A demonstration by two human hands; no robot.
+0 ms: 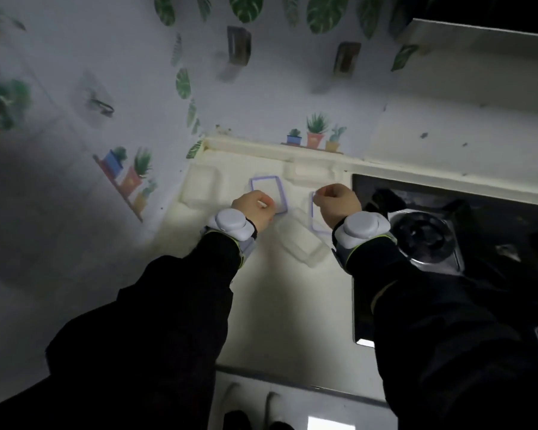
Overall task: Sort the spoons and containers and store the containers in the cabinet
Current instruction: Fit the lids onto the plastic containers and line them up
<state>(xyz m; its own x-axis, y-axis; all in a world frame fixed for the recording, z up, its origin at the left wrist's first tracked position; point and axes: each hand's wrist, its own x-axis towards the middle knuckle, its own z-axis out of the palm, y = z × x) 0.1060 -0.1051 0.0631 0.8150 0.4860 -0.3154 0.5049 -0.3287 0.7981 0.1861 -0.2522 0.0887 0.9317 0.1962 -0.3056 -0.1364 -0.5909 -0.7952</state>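
Two pale handles (232, 395) on a cabinet front at the bottom edge, nearest the camera. Above these, cream countertop (277, 305), with black sleeves entering from lower left and lower right, each wrist carrying a round grey device. Between the two wrists, clear container (302, 248) lying flat on the countertop. At frame centre, left hand (255, 207), fingers curled round a thin white stick (263, 203), too blurred to identify further. Just right of centre, right hand (339, 203), fingers curled at the rim of a purple-edged container (319, 221); actual hold on that rim not discernible. Directly behind the left hand, second purple-edged container (269, 189). Further left, near the wall, second clear container (199, 187). Right of the right wrist, gas burner (426, 235). At the top, wall with potted-plant decals (316, 131).
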